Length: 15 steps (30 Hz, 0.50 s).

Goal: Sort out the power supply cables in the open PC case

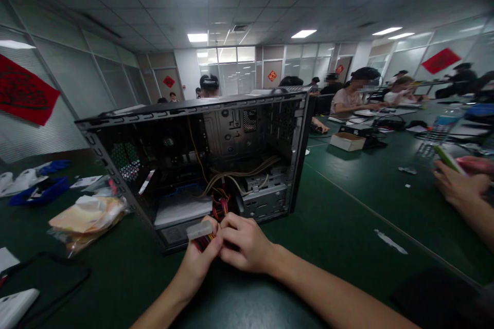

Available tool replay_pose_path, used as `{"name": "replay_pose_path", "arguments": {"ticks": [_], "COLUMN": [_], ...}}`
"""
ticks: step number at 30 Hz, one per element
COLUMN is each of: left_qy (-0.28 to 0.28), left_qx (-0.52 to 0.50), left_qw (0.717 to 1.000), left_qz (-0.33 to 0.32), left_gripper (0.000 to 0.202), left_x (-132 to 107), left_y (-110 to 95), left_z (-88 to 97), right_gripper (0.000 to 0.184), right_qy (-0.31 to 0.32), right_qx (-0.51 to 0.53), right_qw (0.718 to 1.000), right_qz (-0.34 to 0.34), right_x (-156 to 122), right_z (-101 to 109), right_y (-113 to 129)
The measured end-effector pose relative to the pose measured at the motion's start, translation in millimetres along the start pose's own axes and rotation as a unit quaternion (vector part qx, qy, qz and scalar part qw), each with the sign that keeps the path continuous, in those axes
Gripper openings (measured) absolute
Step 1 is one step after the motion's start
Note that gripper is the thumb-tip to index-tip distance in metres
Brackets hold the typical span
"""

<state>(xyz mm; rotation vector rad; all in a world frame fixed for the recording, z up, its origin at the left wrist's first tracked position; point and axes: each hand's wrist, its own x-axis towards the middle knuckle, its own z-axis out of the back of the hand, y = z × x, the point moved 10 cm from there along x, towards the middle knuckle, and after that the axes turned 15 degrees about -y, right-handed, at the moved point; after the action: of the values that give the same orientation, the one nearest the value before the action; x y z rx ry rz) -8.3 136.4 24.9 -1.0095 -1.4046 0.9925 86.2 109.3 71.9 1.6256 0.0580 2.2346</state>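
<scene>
An opened black computer case [227,164] stands on the green table in front of me, its side panel off. From inside it comes a bundle of red, yellow and black wires [221,202]. My left hand [198,262], just in front of the case, is closed around these wires below a whitish multi-pin power connector [199,230]. My right hand [247,244] touches the left one, its fingers pinched together over the cable; what exactly lies between those fingertips is hidden. Beige cables [250,169] and a silver drive cage [266,203] show inside the case.
On the left lie a plastic bag with papers [87,216], a blue tray [40,191] and a black cord [57,293]. Rightward are a small open box [347,141], a bottle [443,126] and another person's hands [465,182] holding a green object. Several people sit farther back.
</scene>
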Motion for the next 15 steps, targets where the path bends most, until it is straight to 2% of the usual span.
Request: {"name": "replay_pose_path", "arguments": {"ticks": [3, 6, 12, 15], "left_qy": [-0.009, -0.011, -0.059, -0.059], "left_qx": [0.021, 0.029, 0.084, 0.101], "left_qw": [1.000, 1.000, 0.994, 0.992], "left_qz": [0.001, -0.004, -0.036, -0.042], "left_gripper": [0.033, 0.031, 0.033, 0.035], "left_x": [0.7, 1.0, 5.3, 5.8], "left_y": [1.4, 3.8, 0.2, -3.6], "left_z": [2.8, 4.1, 12.4, 12.0], "right_gripper": [0.014, 0.015, 0.017, 0.018], "right_qy": [0.005, -0.004, -0.063, -0.054], "right_qx": [-0.011, -0.008, -0.011, -0.012], "right_qw": [1.000, 1.000, 0.997, 0.997], "right_qz": [0.017, -0.005, -0.045, -0.050], "right_x": [0.1, 0.7, 1.3, 1.5], "right_z": [-0.9, -0.7, 6.3, 5.4], "right_y": [5.6, 4.4, -4.8, -6.0]}}
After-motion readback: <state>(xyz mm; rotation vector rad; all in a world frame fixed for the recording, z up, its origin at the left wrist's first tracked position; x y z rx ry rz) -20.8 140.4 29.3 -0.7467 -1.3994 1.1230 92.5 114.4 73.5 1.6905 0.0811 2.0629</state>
